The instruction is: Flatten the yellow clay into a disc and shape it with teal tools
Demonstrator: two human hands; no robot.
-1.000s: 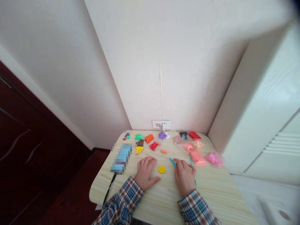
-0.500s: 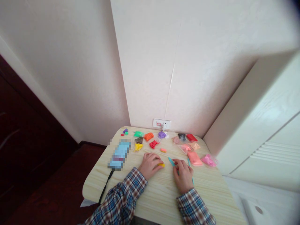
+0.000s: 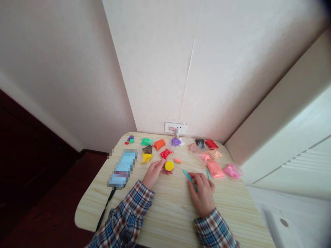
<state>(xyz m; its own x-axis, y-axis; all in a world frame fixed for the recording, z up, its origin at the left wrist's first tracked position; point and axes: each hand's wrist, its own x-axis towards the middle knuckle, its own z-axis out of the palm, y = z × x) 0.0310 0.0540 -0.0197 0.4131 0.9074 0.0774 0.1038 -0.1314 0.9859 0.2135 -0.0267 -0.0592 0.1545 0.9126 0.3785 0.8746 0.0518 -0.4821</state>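
Note:
A flat, round yellow clay disc (image 3: 169,166) rests on the fingers of my left hand (image 3: 153,173), its broad face turned up, with the thumb at its far left side. My right hand (image 3: 203,193) has its fingers round a teal modelling tool (image 3: 186,175) whose flat, pointed end sticks out to the upper left. A second, thin teal tool (image 3: 208,174) lies just right of that hand, which partly covers it. Beyond the disc lies a small pink-and-orange clay piece (image 3: 177,161) on the wooden table (image 3: 170,213).
Several bags of coloured clay line the back, among them a yellow bag (image 3: 147,158), a red bag (image 3: 165,153) and a coral bag (image 3: 215,169). A blurred-out phone (image 3: 124,168) with a black cord lies left. A wall socket (image 3: 176,128) holds a white plug.
My left hand took hold of the yellow disc, which lay on the table, lifted it and turned its palm upward. My right hand stays on the teal tool. The camera view has shifted.

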